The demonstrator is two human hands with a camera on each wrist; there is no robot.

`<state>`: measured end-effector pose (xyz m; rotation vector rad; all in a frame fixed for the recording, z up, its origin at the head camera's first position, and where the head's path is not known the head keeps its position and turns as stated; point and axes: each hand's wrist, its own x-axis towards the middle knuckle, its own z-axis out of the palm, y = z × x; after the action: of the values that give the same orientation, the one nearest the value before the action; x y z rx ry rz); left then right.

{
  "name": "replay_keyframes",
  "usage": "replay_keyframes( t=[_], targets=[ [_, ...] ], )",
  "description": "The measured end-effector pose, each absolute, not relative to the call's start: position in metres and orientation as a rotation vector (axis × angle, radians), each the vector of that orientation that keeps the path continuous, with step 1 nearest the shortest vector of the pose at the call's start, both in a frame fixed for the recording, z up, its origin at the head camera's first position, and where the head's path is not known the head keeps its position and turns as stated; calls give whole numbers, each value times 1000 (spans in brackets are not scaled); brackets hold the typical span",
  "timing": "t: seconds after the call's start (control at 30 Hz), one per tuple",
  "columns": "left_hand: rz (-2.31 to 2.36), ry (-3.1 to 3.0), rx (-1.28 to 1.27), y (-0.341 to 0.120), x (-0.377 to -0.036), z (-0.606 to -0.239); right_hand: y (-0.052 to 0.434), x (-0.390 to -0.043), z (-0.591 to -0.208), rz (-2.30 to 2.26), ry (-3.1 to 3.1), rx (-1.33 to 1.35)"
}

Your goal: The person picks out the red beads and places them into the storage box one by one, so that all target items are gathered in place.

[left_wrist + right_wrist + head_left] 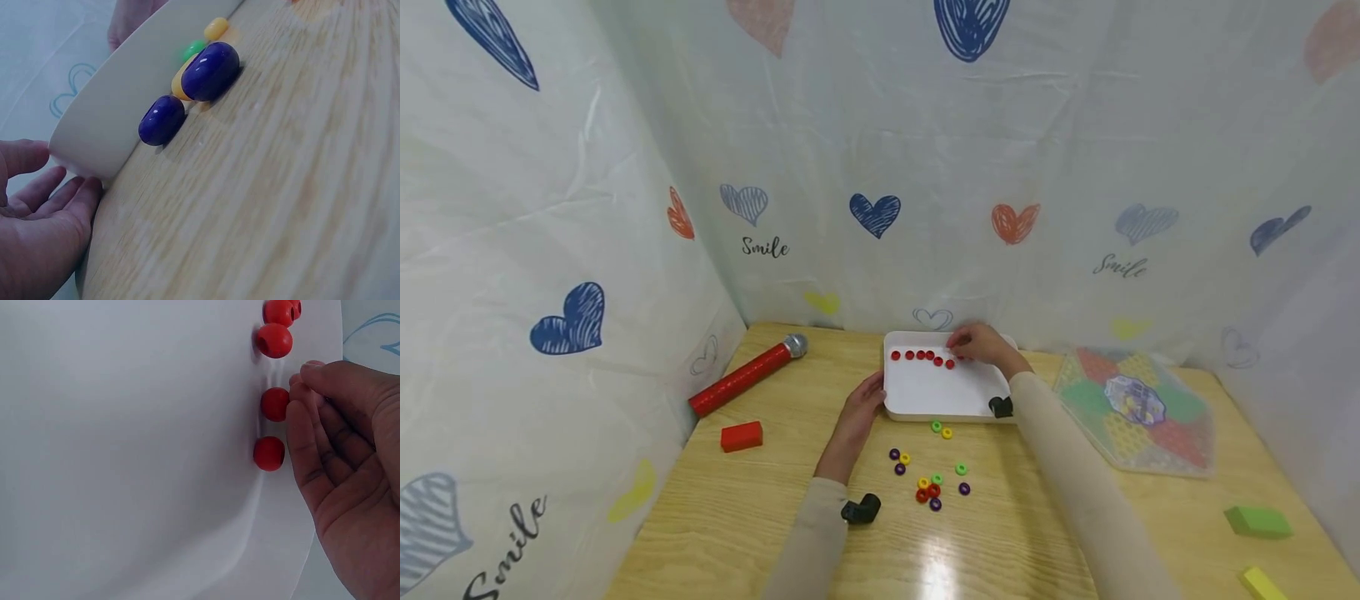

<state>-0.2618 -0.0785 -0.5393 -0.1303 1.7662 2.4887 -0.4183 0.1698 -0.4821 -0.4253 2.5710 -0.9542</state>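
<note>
On the far left of the table (pixel 715 517) lies a red toy microphone (pixel 747 375) with a silver head, and a red block (pixel 741 436) sits just in front of it. Next comes the left hand (pixel 859 410) — its fingers are straight and loose, resting against the left edge of the white tray (pixel 936 396) and holding nothing. In front of the tray lie loose beads (pixel 931 477) in purple, yellow, green and red, near each other on the wood. Inside the tray, a row of red beads (pixel 922 357) runs along the far side. The right hand (pixel 981 343) is at the right end of that row — its fingers are a bit bent, and the fingertips (pixel 299 394) touch one red bead (pixel 274 404), with nothing gripped. Further right lies a colourful board (pixel 1135 408), and a green block (pixel 1258 522) and a yellow block (pixel 1262 583) sit near the table's right corner.
</note>
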Motion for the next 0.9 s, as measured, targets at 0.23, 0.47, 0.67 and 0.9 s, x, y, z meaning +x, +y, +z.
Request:
replay_keyframes(
  t=[0.23, 0.47, 0.67, 0.9],
  targets=[
    [2491, 1765, -128, -78, -264, -541, 169, -415, -476, -905, 2563, -454],
    [2449, 1806, -191, -78, -266, -542, 171, -405, -466, -884, 2577, -464],
    [2438, 1805, -189, -81, -270, -543, 173, -392, -459, -898, 2601, -531],
    [2439, 1795, -189, -81, -271, -543, 166, -360, -454, -991, 2546, -737]
  ],
)
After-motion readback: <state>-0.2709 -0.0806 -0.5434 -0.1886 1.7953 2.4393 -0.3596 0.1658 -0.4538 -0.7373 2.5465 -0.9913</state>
